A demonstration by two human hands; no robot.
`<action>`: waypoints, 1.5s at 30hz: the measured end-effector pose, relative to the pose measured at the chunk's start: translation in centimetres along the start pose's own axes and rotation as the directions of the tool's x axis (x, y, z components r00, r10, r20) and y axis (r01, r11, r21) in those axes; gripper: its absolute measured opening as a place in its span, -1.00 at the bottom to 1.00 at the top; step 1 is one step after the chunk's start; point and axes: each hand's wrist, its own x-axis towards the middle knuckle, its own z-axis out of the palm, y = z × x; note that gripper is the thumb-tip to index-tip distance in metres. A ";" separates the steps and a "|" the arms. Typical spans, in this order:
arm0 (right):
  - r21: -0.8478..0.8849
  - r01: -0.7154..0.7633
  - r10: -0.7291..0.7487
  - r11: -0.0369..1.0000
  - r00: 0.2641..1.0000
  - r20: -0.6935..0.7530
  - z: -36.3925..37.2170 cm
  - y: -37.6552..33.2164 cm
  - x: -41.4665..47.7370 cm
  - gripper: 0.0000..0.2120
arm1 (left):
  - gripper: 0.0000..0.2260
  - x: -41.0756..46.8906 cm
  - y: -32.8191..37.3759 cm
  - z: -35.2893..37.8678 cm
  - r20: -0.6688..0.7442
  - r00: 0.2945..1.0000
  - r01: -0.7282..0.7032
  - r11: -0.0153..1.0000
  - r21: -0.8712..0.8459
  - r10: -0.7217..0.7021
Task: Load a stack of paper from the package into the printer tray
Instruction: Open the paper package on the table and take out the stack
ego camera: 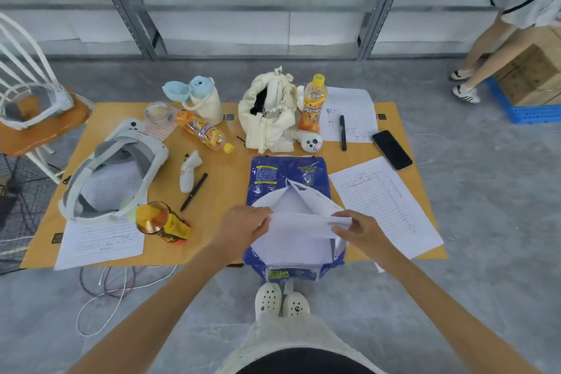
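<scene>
A blue paper package (pixel 282 173) lies on the low orange table (pixel 224 179), its wrapper torn open at the near end. A white stack of paper (pixel 299 226) rises out of the opening, its near end lifted. My left hand (pixel 243 226) grips the stack's left edge. My right hand (pixel 359 229) grips its right edge. Loose white wrapper flaps (pixel 303 194) stand up behind the stack. No printer or tray is in view.
The table holds a white headset (pixel 112 173), two controllers, orange drink bottles (pixel 203 132), a cream bag (pixel 268 112), pens, a phone (pixel 391 149) and printed forms (pixel 385 203). A chair (pixel 30 106) stands left. Cables lie on the floor. Another person stands by cardboard boxes (pixel 531 76) at far right.
</scene>
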 end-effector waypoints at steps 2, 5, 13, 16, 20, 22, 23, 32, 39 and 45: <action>0.212 -0.018 0.015 0.977 1.000 0.017 -1.0 -1.8 -0.1 -0.76 | -0.73 1.0 0.3 -2.1 -0.088 0.996 0.006 0.999 -0.035 -0.009; 0.312 -0.015 -0.005 0.950 0.998 0.064 -2.0 -3.7 0.0 -0.70 | -0.72 2.7 0.6 -6.0 -0.164 0.986 0.011 0.998 -0.064 -0.022; 0.206 0.001 -0.024 0.979 0.994 0.109 -1.9 -7.6 0.8 -0.69 | -0.69 6.4 0.9 -15.3 -0.292 0.952 0.069 0.994 -0.090 -0.093; 0.216 0.024 -0.036 0.976 0.998 0.053 -1.6 -9.0 0.9 -0.68 | -0.77 8.0 0.2 -17.3 -0.277 0.950 0.106 0.985 -0.136 -0.141; 0.226 0.077 -0.061 0.971 0.995 -0.075 -1.8 -11.0 1.6 -0.73 | -0.75 9.8 -0.1 -18.9 -0.244 0.955 0.126 0.977 -0.174 -0.167; 0.234 0.100 -0.078 0.967 0.992 -0.101 -2.3 -11.9 1.8 -0.77 | -0.75 10.4 -0.2 -19.9 -0.226 0.949 0.146 0.939 -0.311 -0.222; 0.240 0.114 -0.092 0.964 0.991 -0.100 -2.6 -12.3 1.7 -0.78 | -0.76 10.7 -0.4 -20.3 -0.220 0.941 0.149 0.897 -0.415 -0.258; 0.344 0.063 -0.027 0.937 0.994 -0.110 -4.1 -12.3 1.6 -0.69 | -0.80 8.3 -1.5 -15.5 0.445 0.881 0.446 -0.033 -0.895 -0.159; 0.351 0.021 0.032 0.936 0.989 -0.144 -4.2 -13.1 2.4 -0.67 | -0.73 7.0 2.1 -11.0 0.507 0.769 0.496 -0.136 -0.858 -0.390; 0.380 0.050 -0.001 0.924 0.992 -0.130 -4.0 -14.1 2.3 -0.68 | -0.87 7.6 3.5 -11.3 0.404 0.772 0.410 -0.100 -0.906 -0.491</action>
